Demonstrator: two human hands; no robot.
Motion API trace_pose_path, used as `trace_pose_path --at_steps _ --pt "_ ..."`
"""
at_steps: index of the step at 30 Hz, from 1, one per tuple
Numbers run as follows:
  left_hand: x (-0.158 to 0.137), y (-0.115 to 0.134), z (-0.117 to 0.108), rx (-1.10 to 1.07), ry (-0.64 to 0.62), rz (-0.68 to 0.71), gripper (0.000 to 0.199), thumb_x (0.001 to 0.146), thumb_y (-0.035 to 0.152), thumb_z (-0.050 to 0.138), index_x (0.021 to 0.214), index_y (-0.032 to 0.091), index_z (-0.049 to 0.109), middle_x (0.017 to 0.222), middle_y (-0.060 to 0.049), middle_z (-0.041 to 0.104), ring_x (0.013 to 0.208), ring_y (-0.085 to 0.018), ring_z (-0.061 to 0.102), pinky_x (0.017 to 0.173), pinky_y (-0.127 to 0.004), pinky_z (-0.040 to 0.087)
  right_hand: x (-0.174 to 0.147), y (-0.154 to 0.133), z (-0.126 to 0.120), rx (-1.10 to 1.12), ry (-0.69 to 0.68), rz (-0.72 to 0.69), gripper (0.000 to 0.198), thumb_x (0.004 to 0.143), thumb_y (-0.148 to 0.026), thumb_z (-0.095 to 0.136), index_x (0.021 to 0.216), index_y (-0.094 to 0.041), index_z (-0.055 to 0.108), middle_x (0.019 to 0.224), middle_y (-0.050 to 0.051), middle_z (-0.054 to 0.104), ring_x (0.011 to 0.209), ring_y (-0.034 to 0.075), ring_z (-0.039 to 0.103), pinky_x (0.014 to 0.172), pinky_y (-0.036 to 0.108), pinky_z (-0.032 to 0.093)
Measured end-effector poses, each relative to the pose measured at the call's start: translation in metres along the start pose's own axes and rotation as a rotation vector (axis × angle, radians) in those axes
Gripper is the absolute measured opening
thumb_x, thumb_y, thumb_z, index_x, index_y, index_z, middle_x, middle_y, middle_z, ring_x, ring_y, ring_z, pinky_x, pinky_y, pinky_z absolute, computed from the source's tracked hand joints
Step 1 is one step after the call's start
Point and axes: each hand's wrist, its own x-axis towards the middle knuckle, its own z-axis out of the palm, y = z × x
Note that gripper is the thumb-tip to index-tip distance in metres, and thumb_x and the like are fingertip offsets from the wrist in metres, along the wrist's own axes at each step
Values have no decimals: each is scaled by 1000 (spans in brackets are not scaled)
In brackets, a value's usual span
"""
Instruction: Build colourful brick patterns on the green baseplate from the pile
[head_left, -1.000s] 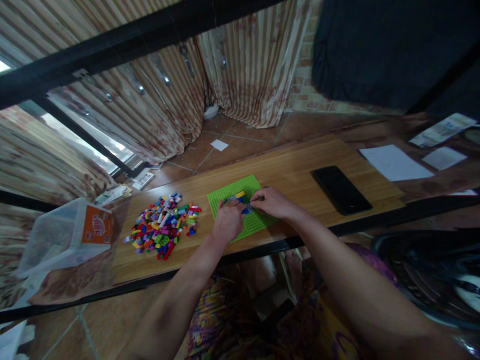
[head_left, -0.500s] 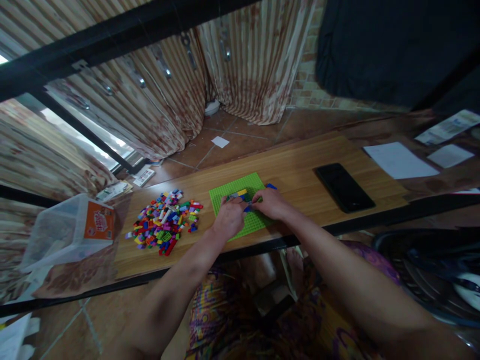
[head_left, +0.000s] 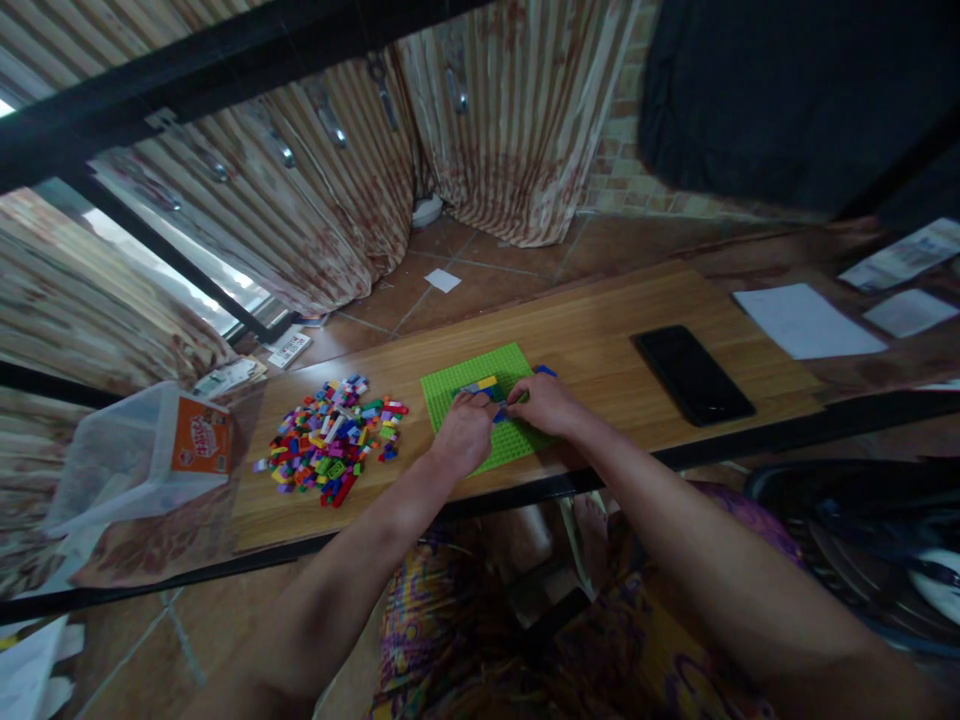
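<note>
Baseplate (head_left: 511, 440) beneath left grip (head_left: 465, 428) and right grip (head_left: 546, 402)

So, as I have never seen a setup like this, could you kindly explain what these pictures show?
There is no machine here: you are looking at a person's bare hands, seen forward and down from a camera worn on the head. On a wooden board lies a green studded baseplate carrying some joined bricks. The left hand and right hand are both at those bricks; what they hold is too small and hidden to tell. A pile of loose, colourful bricks lies to the left, and a black phone to the right.
</note>
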Motion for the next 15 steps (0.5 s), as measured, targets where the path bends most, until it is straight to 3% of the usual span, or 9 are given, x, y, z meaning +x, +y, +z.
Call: trace_pose_path --at_steps 6,15 --pt "-5 -7 5 -75 39 0 23 86 15 49 103 18 64 100 -8 63 98 -21 58 95 -38 41 1 2 1 2 9 -24 15 73 -27 70 84 -18 75 87 6 73 86 19 64 74 26 45" --pt "-13 -1 0 -70 70 -129 26 85 19 56 111 20 54 109 -7 64 107 -22 57 106 -50 24 2 4 2 41 0 -32 14 73 -28 70 82 -19 75 78 3 72 80 17 65 71 25 45"
